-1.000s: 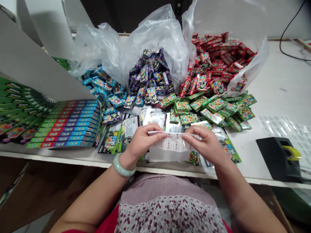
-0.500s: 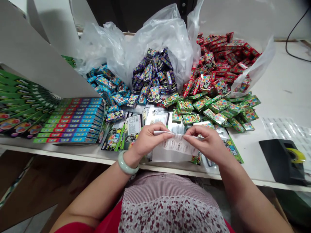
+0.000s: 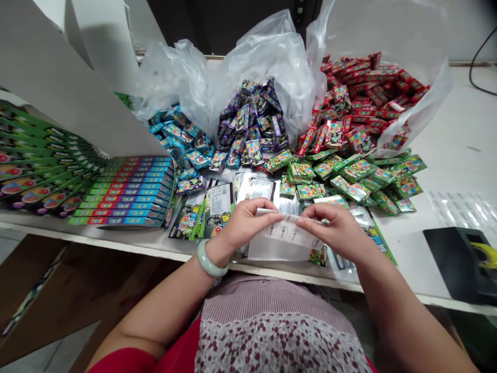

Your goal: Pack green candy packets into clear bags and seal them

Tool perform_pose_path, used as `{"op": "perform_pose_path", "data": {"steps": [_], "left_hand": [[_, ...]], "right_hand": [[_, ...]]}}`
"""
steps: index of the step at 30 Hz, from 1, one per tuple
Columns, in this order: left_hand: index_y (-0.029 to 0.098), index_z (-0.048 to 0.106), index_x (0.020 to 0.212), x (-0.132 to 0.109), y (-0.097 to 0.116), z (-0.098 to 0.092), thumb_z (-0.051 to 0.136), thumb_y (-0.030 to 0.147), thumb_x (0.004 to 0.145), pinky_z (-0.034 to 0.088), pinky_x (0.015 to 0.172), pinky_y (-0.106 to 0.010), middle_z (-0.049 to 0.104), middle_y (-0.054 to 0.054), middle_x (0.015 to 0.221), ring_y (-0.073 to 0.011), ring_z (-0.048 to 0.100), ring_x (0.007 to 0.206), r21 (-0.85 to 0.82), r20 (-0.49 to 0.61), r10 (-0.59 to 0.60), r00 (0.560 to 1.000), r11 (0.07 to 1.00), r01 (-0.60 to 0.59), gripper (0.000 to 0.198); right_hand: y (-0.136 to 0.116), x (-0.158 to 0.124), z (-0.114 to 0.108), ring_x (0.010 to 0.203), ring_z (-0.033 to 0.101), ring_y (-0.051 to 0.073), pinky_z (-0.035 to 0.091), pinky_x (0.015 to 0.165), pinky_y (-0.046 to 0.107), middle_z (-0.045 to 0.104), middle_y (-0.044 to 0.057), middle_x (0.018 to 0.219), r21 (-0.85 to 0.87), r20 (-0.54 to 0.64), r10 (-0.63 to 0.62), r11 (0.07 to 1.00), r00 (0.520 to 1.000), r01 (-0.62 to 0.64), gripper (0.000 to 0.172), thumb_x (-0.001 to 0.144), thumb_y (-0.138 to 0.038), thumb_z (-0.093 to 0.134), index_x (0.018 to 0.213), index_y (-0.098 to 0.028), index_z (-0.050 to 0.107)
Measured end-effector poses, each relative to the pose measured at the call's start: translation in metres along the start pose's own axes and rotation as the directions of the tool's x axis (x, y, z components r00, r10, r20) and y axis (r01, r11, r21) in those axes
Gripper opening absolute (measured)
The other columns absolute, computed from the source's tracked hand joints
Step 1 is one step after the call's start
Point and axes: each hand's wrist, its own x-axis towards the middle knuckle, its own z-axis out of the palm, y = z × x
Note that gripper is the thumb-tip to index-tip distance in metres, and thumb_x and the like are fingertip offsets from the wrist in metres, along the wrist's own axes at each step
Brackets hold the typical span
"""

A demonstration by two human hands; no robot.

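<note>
A white sheet of round printed stickers (image 3: pixel 294 233) hangs between my two hands near the table's front edge. My left hand (image 3: pixel 252 224) pinches its top edge between thumb and fingers. Close beside it, my right hand (image 3: pixel 330 224) pinches the same edge, thumb in front. The small print in the ovals is too blurred to read. Under the sheet lies a plain white paper (image 3: pixel 272 253), partly covered. Flat printed packets (image 3: pixel 218 207) in black and green lie left of my left hand, touching one another.
Behind my hands are heaps of small boxes: blue (image 3: pixel 174 134), purple (image 3: pixel 252 116), red (image 3: pixel 361 98) and green (image 3: pixel 357 173). Clear plastic bags (image 3: pixel 267 52) stand around several. Stacked multicoloured boxes (image 3: pixel 126 191) stand left; a black tape dispenser (image 3: pixel 450 264) sits right.
The whole view has shifted slightly, so the scene sits further right. Both hands keep their pinch on the sticker sheet, which is tilted a little differently.
</note>
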Motion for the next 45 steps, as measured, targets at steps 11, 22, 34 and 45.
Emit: {"op": "perform_pose_path", "data": {"steps": [11,22,34,45], "left_hand": [[0.016,0.065,0.074,0.0,-0.006,0.0,0.064,0.029,0.081,0.04,0.065,-0.025,0.06,0.0,0.072,-0.0113,0.053,0.069,0.021,0.039,0.059,0.997,0.998,-0.06,0.015],[0.016,0.059,0.082,0.017,-0.042,-0.012,0.071,0.03,0.069,0.036,0.058,-0.02,0.057,0.003,0.071,-0.009,0.049,0.062,-0.132,0.038,-0.182,0.983,0.974,0.186,0.023],[0.016,0.057,0.082,0.026,-0.042,-0.015,0.074,0.03,0.062,0.033,0.052,-0.019,0.054,0.006,0.062,-0.0076,0.046,0.053,-0.147,-0.048,-0.303,0.952,0.945,0.293,0.03],[0.017,0.059,0.082,0.039,-0.056,0.047,0.062,0.028,0.073,0.04,0.063,-0.025,0.058,0.001,0.074,-0.0135,0.051,0.068,0.138,0.145,-0.13,0.981,0.984,0.11,0.015]], "right_hand": [[0.005,-0.003,0.001,0.06,0.052,0.012,0.039,0.055,0.025,0.061,-0.001,0.065,0.041,-0.002,0.076,0.996,0.997,-0.076,0.025,0.081,-0.039,0.063,0.068,-0.019,0.062],[0.058,-0.047,-0.016,0.096,0.062,0.024,0.05,0.084,0.041,0.067,0.008,0.101,-0.296,-0.182,-0.107,0.954,0.977,0.05,0.019,0.084,-0.036,0.065,0.097,-0.022,0.06],[0.064,-0.088,-0.02,0.104,0.058,0.027,0.046,0.088,0.043,0.065,0.008,0.112,-0.583,0.043,-0.058,0.809,0.997,0.072,0.031,0.083,-0.023,0.065,0.112,-0.021,0.055],[0.046,-0.073,-0.016,0.106,0.056,0.027,0.047,0.088,0.043,0.064,0.008,0.114,-0.572,0.056,-0.131,0.809,0.99,0.14,0.023,0.082,-0.027,0.069,0.101,-0.023,0.057]]}}
